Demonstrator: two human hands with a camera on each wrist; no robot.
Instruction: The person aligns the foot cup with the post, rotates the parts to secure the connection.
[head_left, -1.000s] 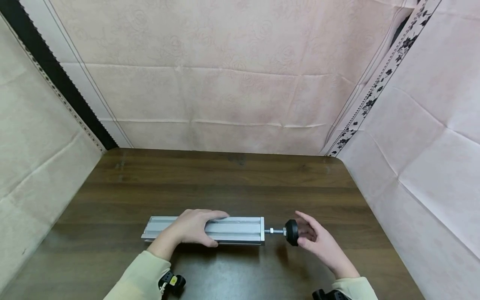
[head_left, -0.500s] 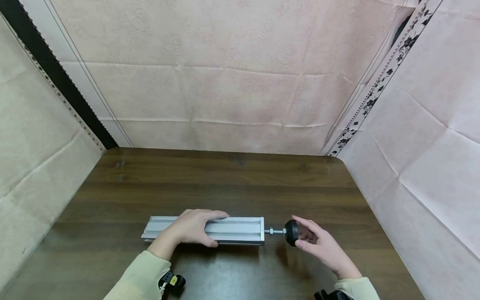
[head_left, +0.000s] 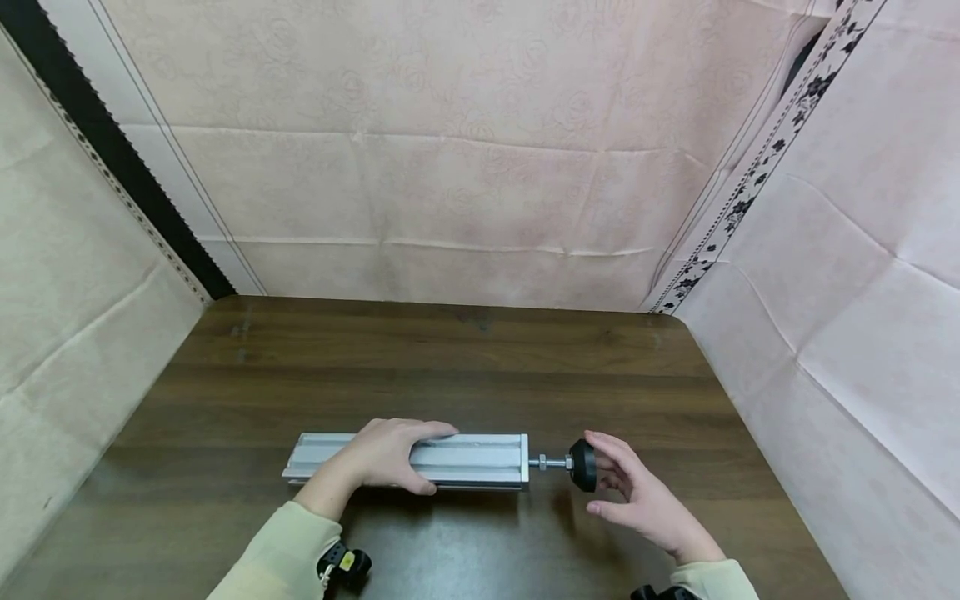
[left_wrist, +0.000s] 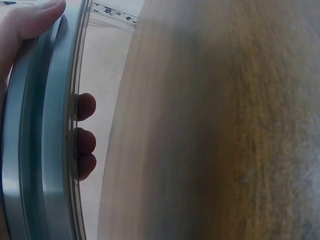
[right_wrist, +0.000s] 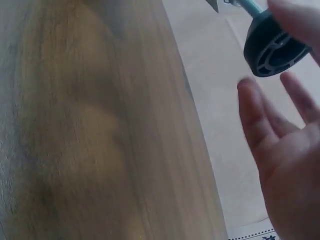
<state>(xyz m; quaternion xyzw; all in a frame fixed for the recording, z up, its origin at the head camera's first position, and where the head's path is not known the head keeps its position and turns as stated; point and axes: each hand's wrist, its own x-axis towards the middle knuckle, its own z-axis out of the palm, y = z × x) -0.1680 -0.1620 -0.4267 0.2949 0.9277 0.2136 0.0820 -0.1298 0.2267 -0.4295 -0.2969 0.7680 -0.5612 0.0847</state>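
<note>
My left hand (head_left: 386, 454) grips a silver aluminium profile (head_left: 480, 461) across its middle, thumb on the near side. In the left wrist view, fingertips (left_wrist: 86, 142) curl round the edge of the grooved bar. A threaded bolt (head_left: 551, 462) with nuts sticks out of its right end and carries a round black levelling foot (head_left: 582, 465). Beside that foot is my right hand (head_left: 641, 500), fingers loosely bent and thumb apart from it. An index fingertip lies at the foot's upper rim; whether it touches I cannot tell. The foot's ribbed underside (right_wrist: 277, 57) shows in the right wrist view.
Under the bar lies a brown wood-grain table (head_left: 450, 367), with shadows of the bar and foot on it. Pale cloth (head_left: 450, 192) hangs behind the far edge and along both sides. Small black camera mounts (head_left: 345, 567) sit at the wrists.
My right thumb and fingers close in on the foot, then the thumb drops away from it toward me. The left hand and the bar have stayed in place.
</note>
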